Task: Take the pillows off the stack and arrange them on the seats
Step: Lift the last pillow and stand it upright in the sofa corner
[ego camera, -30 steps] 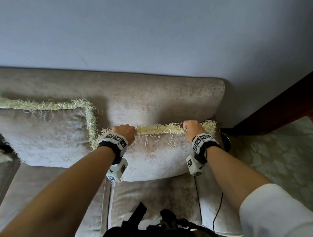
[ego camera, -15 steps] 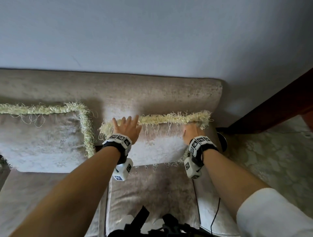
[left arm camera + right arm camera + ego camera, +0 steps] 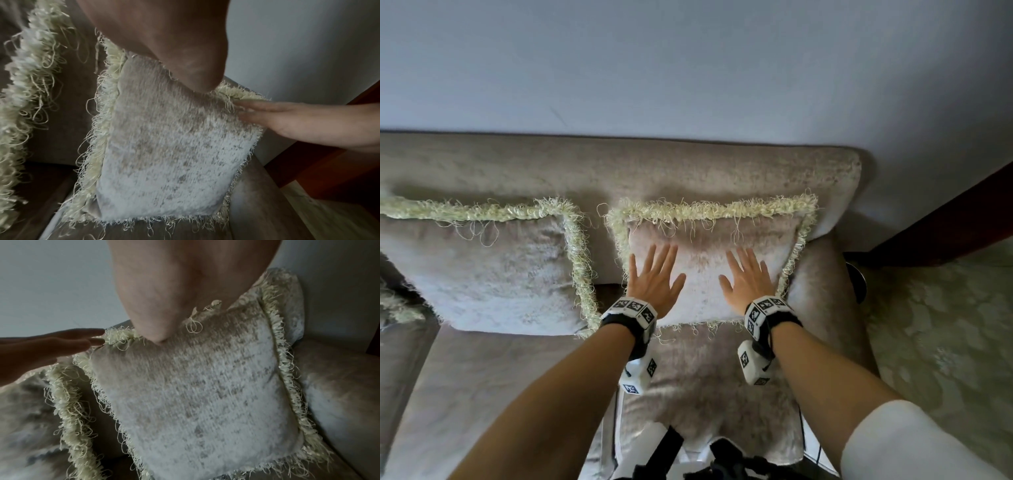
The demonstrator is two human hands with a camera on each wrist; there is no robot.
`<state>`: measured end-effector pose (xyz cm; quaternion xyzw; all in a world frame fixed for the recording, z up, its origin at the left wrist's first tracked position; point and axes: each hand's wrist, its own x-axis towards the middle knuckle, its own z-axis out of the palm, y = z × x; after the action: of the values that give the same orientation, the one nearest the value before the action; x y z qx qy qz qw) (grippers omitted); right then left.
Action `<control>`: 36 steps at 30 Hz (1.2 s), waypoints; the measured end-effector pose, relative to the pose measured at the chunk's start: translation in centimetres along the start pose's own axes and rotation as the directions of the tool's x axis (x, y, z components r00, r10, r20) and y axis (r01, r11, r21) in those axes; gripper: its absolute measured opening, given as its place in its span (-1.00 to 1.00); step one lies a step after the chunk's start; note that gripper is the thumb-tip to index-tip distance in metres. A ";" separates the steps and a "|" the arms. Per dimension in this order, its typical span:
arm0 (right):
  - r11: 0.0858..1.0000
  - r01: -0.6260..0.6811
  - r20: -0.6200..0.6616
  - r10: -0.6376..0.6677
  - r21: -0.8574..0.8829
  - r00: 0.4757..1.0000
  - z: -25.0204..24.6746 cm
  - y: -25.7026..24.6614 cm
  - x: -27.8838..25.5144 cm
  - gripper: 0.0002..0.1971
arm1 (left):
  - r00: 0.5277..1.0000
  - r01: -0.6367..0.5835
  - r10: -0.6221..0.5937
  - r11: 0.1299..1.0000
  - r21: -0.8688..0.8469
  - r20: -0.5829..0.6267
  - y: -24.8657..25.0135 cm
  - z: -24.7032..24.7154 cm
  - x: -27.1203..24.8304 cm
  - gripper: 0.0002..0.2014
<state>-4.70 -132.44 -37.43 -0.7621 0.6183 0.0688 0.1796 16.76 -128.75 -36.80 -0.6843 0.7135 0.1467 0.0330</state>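
A small beige pillow (image 3: 703, 270) (image 3: 170, 154) (image 3: 205, 394) with a pale yellow fringe leans against the sofa backrest (image 3: 688, 171) on the rightmost seat (image 3: 709, 383). My left hand (image 3: 654, 277) lies flat on its left half with straight, spread fingers. My right hand (image 3: 746, 281) presses flat on its right half the same way. A larger matching pillow (image 3: 482, 270) leans on the backrest to the left, a narrow gap apart. In each wrist view the other hand's fingers (image 3: 267, 110) (image 3: 72, 340) reach across the small pillow's top.
The sofa's right armrest (image 3: 828, 298) touches the small pillow's right edge. A dark wooden piece (image 3: 945, 219) stands beyond it over a patterned carpet (image 3: 945, 342). A plain wall (image 3: 688, 68) rises behind the sofa. Another fringed item (image 3: 397, 308) shows at the far left.
Both hands let go of the small pillow's top fringe, opened, and slid down onto its front face. The pillow now leans upright against the backrest.
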 end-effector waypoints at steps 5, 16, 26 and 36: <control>0.969 -0.014 -0.080 0.035 0.247 0.996 1.7 -1.3 0.4 -0.35 | 0.995 -0.030 0.015 0.987 -0.155 -0.096 0.3 0.8 0.0 -0.32; 0.982 0.175 -0.262 -0.152 0.066 0.953 7.5 -1.5 2.2 -0.28 | 0.983 -0.006 0.005 1.000 -0.001 -0.182 1.2 7.0 2.8 -0.31; 0.978 0.202 -0.158 -0.207 -0.050 0.965 10.6 2.0 5.5 -0.03 | 0.984 -0.035 0.054 0.993 0.113 -0.172 3.1 12.1 5.2 -0.22; 0.972 -0.227 -0.197 0.235 0.066 0.952 9.3 9.3 3.4 -0.14 | 0.925 0.370 -0.369 0.929 -0.009 -0.092 -2.6 10.1 3.3 -0.07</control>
<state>-11.83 -133.79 -48.88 -0.6835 0.7196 -0.0021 0.1222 17.61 -129.44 -47.69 -0.8124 0.5731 0.1031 0.0300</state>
